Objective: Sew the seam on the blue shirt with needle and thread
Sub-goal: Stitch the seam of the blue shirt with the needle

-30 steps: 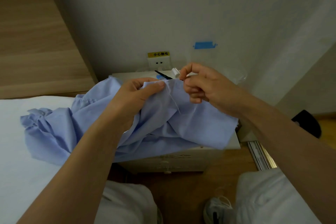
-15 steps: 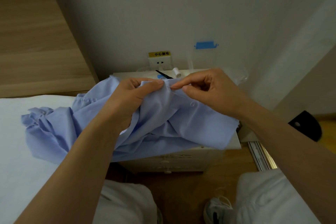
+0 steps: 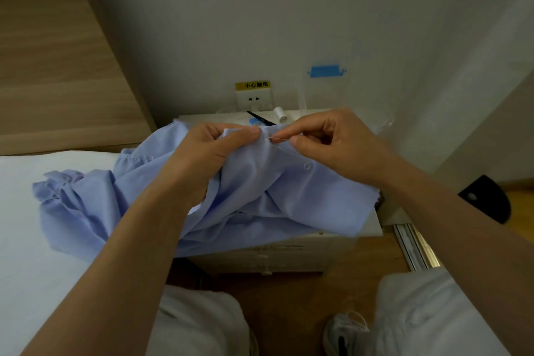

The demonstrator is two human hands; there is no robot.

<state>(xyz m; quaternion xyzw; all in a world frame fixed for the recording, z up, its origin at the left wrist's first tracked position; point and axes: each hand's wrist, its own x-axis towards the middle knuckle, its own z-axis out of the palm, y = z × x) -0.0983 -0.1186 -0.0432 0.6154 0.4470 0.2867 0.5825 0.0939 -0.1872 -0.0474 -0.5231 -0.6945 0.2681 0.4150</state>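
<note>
From my remote seat, the only closed store in view is the white bedside bench at 6 o'clock from the hands. Its drawer fronts are shut, so I cannot see what they hold. A clear plastic pouch hangs on the wall at 1 o'clock under a strip of blue tape; I cannot tell its contents.

The light blue fabric shirt is draped over the bench top and trails to 9 o'clock onto the white bed sheet. The left hand grips a raised fold of it, thumb pressed on top, a narrow grip full of cloth. The right hand pinches the thin silver metal needle between thumb and forefinger, the tip pointing to 9 o'clock at the fold, just beside the left thumb. The thread is too fine for me to trace. A clear round button sits on the cloth at 6 o'clock from the right thumb.

Behind the hands at 12 o'clock a small white thread spool and a slim black tool lie on the bench, below a white wall socket.

A second ago the right hand was higher, fingers curled, with the thread drawn taut up from the cloth. Now it has dropped and brought the needle to the fold. The left hand has held its place.
</note>
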